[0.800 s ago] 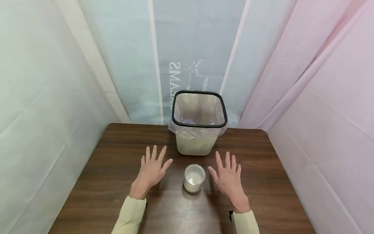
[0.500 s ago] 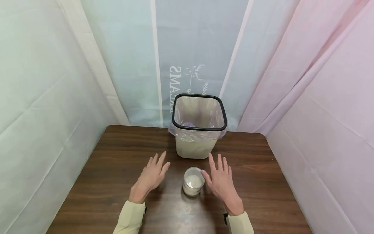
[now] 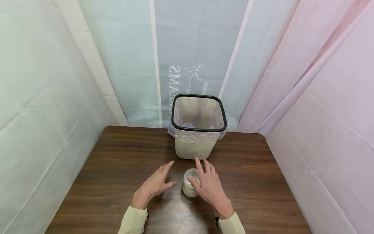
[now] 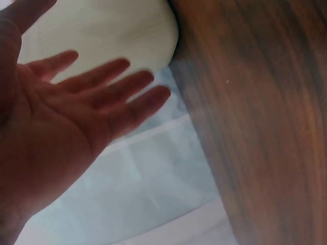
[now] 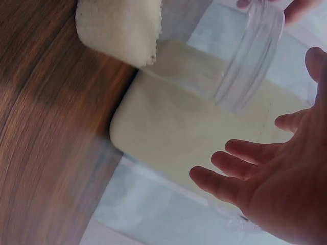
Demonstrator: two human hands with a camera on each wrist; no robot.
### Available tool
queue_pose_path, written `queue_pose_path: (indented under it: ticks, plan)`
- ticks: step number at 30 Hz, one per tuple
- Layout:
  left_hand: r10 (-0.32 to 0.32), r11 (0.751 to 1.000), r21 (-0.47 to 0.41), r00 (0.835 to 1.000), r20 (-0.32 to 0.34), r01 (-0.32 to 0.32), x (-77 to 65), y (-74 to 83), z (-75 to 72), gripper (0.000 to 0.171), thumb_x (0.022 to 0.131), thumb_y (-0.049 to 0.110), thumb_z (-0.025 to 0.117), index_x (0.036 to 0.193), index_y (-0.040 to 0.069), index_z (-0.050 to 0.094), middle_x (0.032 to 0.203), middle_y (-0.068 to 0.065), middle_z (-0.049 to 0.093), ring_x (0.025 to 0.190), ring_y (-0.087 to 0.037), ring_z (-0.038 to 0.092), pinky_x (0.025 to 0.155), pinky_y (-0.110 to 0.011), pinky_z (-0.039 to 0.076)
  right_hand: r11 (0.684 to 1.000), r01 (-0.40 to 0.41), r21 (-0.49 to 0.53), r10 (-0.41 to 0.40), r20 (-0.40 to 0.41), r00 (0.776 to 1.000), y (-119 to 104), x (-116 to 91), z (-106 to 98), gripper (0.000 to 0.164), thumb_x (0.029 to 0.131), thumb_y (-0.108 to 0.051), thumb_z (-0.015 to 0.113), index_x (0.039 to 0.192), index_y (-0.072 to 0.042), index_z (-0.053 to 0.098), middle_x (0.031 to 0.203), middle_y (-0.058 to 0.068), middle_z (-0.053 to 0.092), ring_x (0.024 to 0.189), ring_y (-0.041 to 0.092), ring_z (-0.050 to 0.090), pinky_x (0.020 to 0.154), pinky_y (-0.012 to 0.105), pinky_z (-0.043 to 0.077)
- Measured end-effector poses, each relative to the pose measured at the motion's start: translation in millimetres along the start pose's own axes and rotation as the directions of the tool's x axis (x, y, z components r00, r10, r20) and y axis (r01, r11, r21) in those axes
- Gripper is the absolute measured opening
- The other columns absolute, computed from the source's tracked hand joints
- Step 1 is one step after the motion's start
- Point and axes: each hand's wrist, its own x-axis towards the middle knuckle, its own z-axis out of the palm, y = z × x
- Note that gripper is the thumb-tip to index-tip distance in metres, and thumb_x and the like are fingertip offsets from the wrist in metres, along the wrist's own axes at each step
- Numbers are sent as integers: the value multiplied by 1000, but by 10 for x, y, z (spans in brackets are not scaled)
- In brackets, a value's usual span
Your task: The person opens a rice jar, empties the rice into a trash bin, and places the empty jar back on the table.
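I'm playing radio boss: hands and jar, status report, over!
Left hand and right hand open, holding nothing. Jar upright between them, partly filled. Bin behind, seemingly not blocking.

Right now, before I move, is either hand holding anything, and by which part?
Nothing is held. The left hand is open, apart from the clear jar; the right hand is close to it, fingers spread, not gripping.

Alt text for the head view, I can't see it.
A clear jar with pale contents stands on a brown table, the open left hand beside it and the right hand partly covering it. Behind stands a pale bin with a black rim.
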Motion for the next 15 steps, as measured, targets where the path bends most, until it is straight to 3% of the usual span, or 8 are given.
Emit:
queue_pose_path:
  ticks: [4,10,15]
  plan:
    - [11,999,-41,997,72,-8,26,-46,116,84,87,33,74,154,17,28,152,-21,38,136,-41,42,105,-56,40,1000,29,2,-29,25,999,-37,18,46,75,95,-53,54,154,-14,30,144,30,42,127,47,47,94,57,47]
    - [11,998,-56,991,133,-4,72,-116,306,84,87,34,73,153,11,28,149,-23,41,134,-40,45,104,-56,42,998,50,-48,-47,57,997,-53,22,95,81,90,-60,57,153,-16,32,144,28,43,126,45,48,93,55,49]
    - [31,999,-22,993,110,-29,82,-119,391,54,98,25,58,146,7,41,142,-20,50,130,-37,51,103,-54,43,991,114,-66,-113,20,993,-71,59,169,78,86,-62,62,149,-22,40,143,26,45,122,43,50,90,56,50]
